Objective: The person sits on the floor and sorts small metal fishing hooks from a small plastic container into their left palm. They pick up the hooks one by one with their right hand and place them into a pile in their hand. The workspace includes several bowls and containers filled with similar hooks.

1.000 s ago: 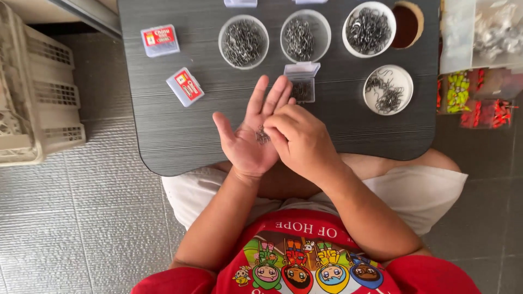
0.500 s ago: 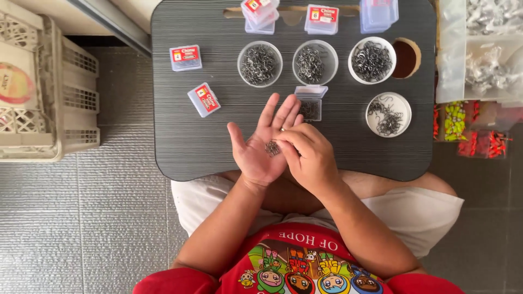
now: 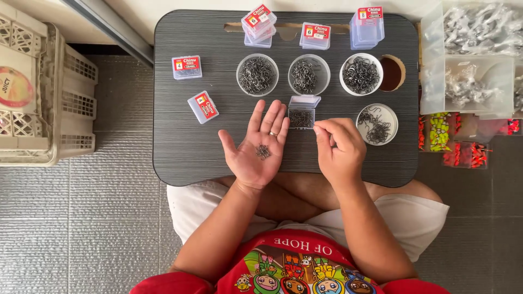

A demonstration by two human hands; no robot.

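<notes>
My left hand [image 3: 255, 146] lies palm up over the dark tray table [image 3: 180, 147], fingers spread, with a small heap of fish hooks [image 3: 263, 151] resting in the palm. My right hand [image 3: 339, 148] is to its right, thumb and forefinger pinched together near a small clear plastic box [image 3: 302, 113] that stands open with hooks inside. Whether a hook is between the pinched fingers is too small to tell.
Three round bowls of hooks [image 3: 257, 74] [image 3: 308, 74] [image 3: 360, 73] stand in a row, a fourth bowl [image 3: 377, 124] by my right hand. Small labelled boxes [image 3: 202, 106] [image 3: 186, 67] lie left, stacks at the far edge. A plastic crate [image 3: 49, 92] is left; tackle bags [image 3: 468, 65] right.
My right hand has lifted off my left palm and moved right, toward the open box. The left palm with its hooks is now uncovered. The camera view has tilted up the table.
</notes>
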